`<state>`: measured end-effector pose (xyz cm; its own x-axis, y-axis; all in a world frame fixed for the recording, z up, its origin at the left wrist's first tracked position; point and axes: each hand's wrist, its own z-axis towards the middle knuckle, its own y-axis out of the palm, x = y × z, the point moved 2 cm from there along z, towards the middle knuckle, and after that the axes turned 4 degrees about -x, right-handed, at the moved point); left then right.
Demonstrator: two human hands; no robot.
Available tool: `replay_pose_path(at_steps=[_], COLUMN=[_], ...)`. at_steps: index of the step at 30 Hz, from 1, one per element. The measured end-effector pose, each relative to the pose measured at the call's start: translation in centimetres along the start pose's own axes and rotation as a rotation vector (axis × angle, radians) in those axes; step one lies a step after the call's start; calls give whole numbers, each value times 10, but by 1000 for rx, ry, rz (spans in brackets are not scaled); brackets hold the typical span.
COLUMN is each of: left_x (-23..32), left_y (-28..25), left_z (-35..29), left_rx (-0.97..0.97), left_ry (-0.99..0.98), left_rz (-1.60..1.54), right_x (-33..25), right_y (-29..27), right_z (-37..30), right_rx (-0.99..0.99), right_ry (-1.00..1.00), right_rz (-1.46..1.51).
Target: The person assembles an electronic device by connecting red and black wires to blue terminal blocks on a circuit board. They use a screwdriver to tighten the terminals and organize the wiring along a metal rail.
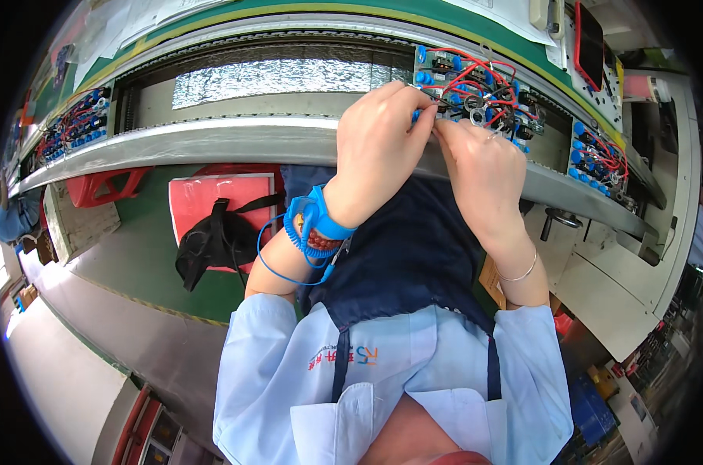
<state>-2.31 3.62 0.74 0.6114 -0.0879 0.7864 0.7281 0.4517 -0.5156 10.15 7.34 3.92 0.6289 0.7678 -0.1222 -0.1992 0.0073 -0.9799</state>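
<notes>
A circuit board (475,77) with blue parts, red and black wires and ring terminals lies on the conveyor, just beyond my hands. At its near left edge my left hand (382,136) is closed, thumb and forefinger pinched together. My right hand (485,174) pinches right beside it, the fingertips of both hands nearly meeting. Whatever small thing sits between the fingertips is hidden; dark wires run close to them. A blue wrist strap (320,217) with a coiled cord circles my left wrist, and a thin bracelet (519,270) is on my right.
The conveyor's metal front rail (212,138) runs across in front of me. More wired boards stand on it at the far left (76,124) and at the right (598,161). A hand crank (562,218) juts out below the rail. A black bag (215,242) lies on a red folder (182,203) at left.
</notes>
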Motion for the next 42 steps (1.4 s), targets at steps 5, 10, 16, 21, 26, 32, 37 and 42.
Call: replay_pose_path(at_steps=[5,10,16,21,26,32,37,42], left_x=[0,1,3,3,8,10,4,1], left_y=[3,6,9,9,2,-12,-10,-4], left_z=[3,3,4,3,-1,-10,-10,-9], left_rx=[-10,-22,-19,-26,-79,-71,14,-32], left_ry=[14,11,27,25,-21,-9,102,177], left_rz=[-6,14,11,10,-13,-22,-64,-36], right_x=[7,7,13,8,9,10,10,11], right_y=[-3,-3,-3,-5,1,-3,4,6], right_z=[4,6,-9,-40,-56,-49,-40,-33], right_rx=[-47,-127,-65,255,242,181,202,241], right_ry=[-92,-153,-134,-69,78,250,280,323], right_rz=[-100,-197,-54,267,623,698,679,524])
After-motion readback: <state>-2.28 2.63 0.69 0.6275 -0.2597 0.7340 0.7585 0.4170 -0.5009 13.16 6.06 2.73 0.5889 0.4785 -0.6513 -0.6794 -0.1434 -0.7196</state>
